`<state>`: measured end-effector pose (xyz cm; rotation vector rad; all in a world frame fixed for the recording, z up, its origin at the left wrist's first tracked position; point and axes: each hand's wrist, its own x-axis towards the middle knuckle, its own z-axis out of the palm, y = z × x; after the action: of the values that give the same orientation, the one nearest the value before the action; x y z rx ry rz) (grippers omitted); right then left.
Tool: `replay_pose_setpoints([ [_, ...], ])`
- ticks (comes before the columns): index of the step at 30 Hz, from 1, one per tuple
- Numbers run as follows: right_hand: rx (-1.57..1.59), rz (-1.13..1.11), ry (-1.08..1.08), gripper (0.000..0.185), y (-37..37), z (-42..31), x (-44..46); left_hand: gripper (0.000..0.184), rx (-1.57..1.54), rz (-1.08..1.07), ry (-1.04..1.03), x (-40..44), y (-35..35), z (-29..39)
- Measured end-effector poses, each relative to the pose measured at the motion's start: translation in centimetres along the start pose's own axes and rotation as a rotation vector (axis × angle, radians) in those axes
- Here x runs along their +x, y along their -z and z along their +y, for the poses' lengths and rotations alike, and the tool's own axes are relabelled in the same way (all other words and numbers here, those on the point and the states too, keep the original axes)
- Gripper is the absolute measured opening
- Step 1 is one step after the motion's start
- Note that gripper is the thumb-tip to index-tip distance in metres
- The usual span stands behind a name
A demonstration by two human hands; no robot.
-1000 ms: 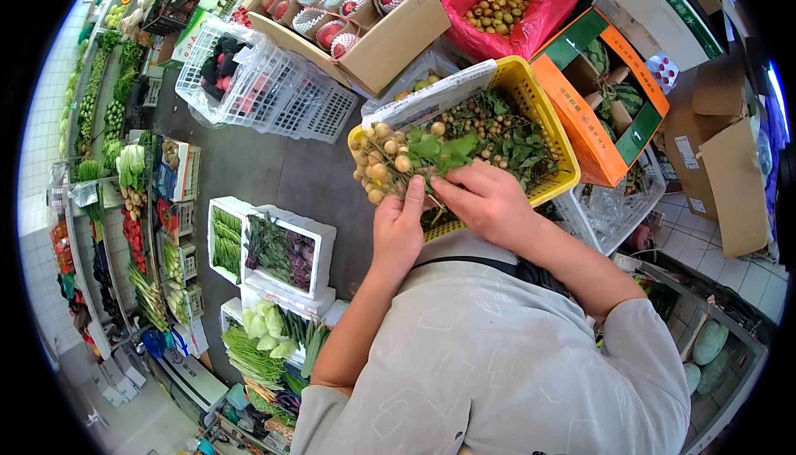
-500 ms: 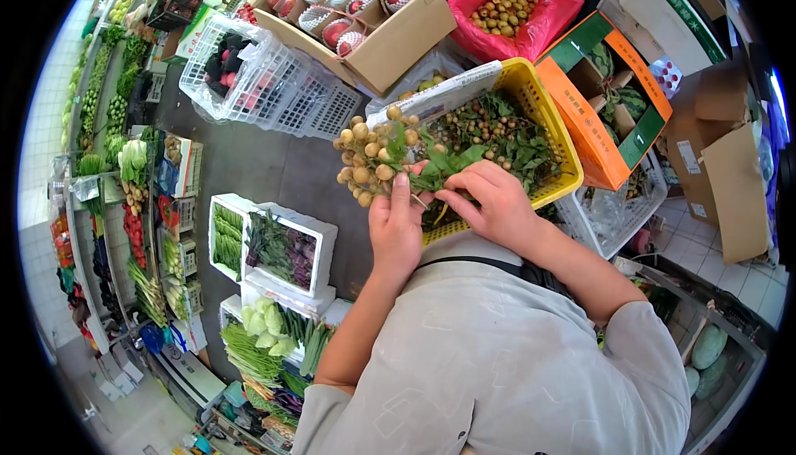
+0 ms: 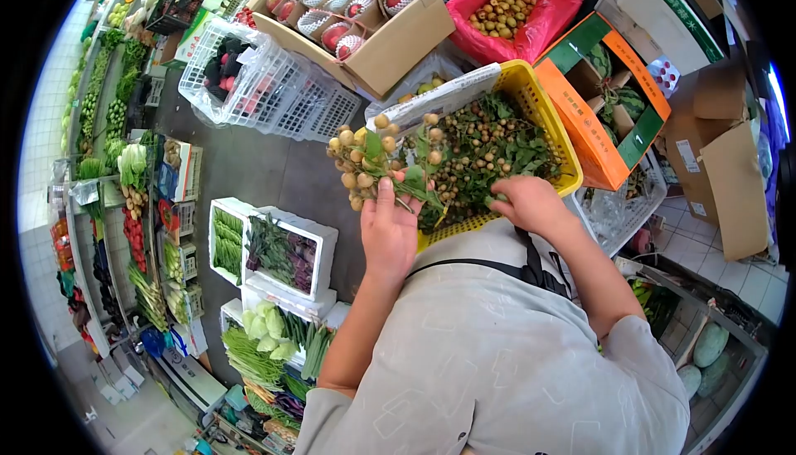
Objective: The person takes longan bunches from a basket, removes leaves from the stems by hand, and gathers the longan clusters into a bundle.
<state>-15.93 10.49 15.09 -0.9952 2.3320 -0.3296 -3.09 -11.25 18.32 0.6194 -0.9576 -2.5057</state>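
My left hand (image 3: 390,227) is closed round the stems of a bunch of round tan fruit (image 3: 359,157) with some green leaves, held at the left end of a yellow basket (image 3: 566,152). Inside the basket lie smaller brown fruit (image 3: 489,136) on leafy twigs. My right hand (image 3: 531,204) is over the near right part of the basket, fingers curled together, with a bit of green at the fingertips; what it holds is too small to name. A printed sheet (image 3: 448,97) covers the basket's far left wall.
Beyond the basket are a cardboard box (image 3: 398,49) of wrapped fruit and a pink-lined container (image 3: 560,3). An orange watermelon box (image 3: 580,132) stands at the right, a white crate (image 3: 319,107) at the left. Foam boxes (image 3: 325,248) of greens sit lower left.
My right hand has left the bunch and moved right, to the basket's near side. My left hand has shifted slightly left with the bunch, which has fewer leaves at its stem end.
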Motion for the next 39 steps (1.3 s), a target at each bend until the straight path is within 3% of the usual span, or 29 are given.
replay_pose_setpoints([
  [2,0.35,0.318,0.153,0.024,1.2,-1.3,0.2,0.024,0.018,-0.004,0.016,-0.2,-0.2,-0.1],
  [4,0.498,0.359,0.162,0.024,3.1,-3.3,0.3,0.025,0.037,-0.015,0.034,-0.2,-0.6,-0.2],
  [6,0.921,0.186,0.08,0.021,4.2,-4.8,0.6,0.026,0.048,-0.018,0.054,-0.1,-1.0,-0.3],
  [8,0.906,0.172,0.148,0.021,2.7,-4.6,1.9,0.027,0.065,-0.026,0.062,0.0,-1.3,-0.3],
  [11,1.325,-0.135,0.082,0.021,2.0,-5.3,2.7,0.028,0.114,-0.01,0.059,0.0,-1.3,-0.1],
  [15,1.47,-0.106,0.051,0.022,0.8,-5.8,2.9,0.025,0.232,0.002,0.048,-0.2,-1.5,0.3],
  [17,1.713,-0.056,0.025,0.03,0.6,-6.1,2.8,0.027,0.248,0.009,0.032,-0.3,-1.6,0.2],
  [24,1.773,-0.08,0.075,0.037,0.4,-6.8,2.4,0.028,0.173,0.088,0.058,-0.4,-1.0,-0.4],
  [26,1.937,-0.312,0.156,0.037,0.7,-6.6,2.4,0.027,0.142,0.048,0.08,-0.4,-0.9,-0.4],
  [29,1.945,-0.355,0.052,0.027,0.8,-6.6,2.4,0.026,0.1,0.01,0.128,-0.3,-0.7,-0.5],
  [33,1.84,-0.366,0.148,0.016,-0.4,-5.6,3.0,0.027,0.045,-0.008,0.19,-0.3,-0.2,-0.4],
  [39,1.795,-0.222,0.028,0.015,0.6,-6.1,2.7,0.026,0.005,0.014,0.195,0.0,-0.8,0.0],
])
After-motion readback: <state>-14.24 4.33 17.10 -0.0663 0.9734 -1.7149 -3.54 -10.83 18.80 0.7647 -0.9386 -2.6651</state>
